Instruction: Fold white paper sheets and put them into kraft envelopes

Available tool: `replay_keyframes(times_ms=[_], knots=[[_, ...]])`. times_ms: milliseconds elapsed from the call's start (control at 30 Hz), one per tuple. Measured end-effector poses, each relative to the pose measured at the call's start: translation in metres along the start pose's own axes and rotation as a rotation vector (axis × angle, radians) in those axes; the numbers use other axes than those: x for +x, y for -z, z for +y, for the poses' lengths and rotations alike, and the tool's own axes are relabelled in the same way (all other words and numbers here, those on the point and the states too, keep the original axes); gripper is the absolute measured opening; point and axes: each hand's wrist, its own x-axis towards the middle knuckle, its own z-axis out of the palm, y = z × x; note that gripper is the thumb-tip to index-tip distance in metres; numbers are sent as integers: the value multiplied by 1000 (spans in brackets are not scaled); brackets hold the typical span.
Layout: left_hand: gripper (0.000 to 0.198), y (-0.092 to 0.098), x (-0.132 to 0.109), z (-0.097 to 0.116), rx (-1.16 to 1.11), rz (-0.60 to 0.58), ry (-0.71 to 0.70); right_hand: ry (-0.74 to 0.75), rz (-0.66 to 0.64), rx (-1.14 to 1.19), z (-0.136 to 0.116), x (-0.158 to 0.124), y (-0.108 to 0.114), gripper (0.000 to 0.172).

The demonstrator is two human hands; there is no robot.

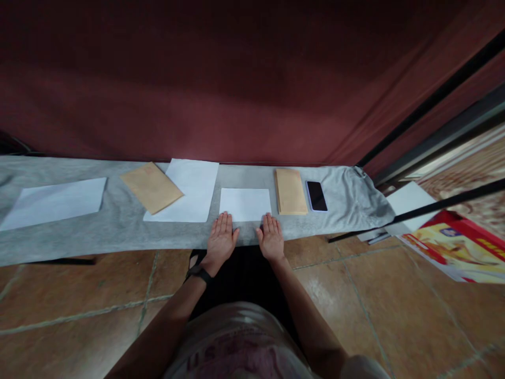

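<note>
A small white sheet of paper [245, 204] lies flat in front of me on the cloth-covered table; whether it is folded I cannot tell. My left hand [221, 239] rests palm down at its near left corner, fingers stretched out and the fingertips touching the edge. At the near right corner my right hand [271, 237] lies the same way, flat and holding nothing. Just right of the sheet is a stack of brown envelopes [291, 192]. Left of it, a brown envelope [152, 187] lies slanted across part of a larger white sheet [191, 195].
A phone [316, 196] lies right of the envelope stack. More white paper [59, 202] is at the far left of the grey cloth [130, 231]. A dark red curtain [244, 105] hangs behind the table. At the right stand black poles [450, 202] and a printed red-yellow box [461, 245].
</note>
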Motion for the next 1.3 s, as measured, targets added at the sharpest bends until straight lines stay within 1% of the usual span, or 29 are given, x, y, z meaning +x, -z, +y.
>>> replay_keyframes(times_ms=[200, 267, 333, 400, 500, 600, 700, 867, 1033, 1167, 1300], knots=[[65, 3, -1, -5, -14, 39, 37, -67, -3, 26, 5, -3, 6, 60], [65, 4, 1, -2, -15, 69, 40, -111, -4, 46, 2, -1, 9, 60], [64, 3, 5, 5, -23, 76, 8, -132, -6, 71, -3, 4, 12, 61], [63, 1, 10, 14, -38, 43, -66, -98, -25, 105, -12, 12, 15, 60], [61, -5, 18, 26, -48, -30, -173, 18, -84, 158, -24, 25, 16, 56], [60, -10, 24, 30, -31, -73, -201, 70, -124, 170, -32, 33, 12, 54], [60, -10, 25, 27, -7, -87, -191, 60, -122, 132, -32, 32, 7, 56], [61, -6, 24, 21, 21, -80, -161, 45, -75, 64, -26, 26, -2, 62], [64, -4, 22, 13, 16, -35, -87, 15, -36, 23, -15, 22, -8, 66], [66, -2, 21, 5, 7, 9, -43, 6, -28, 6, -7, 19, -8, 67], [67, -2, 19, -1, -7, 24, -9, -15, -24, -10, -2, 16, -7, 67]])
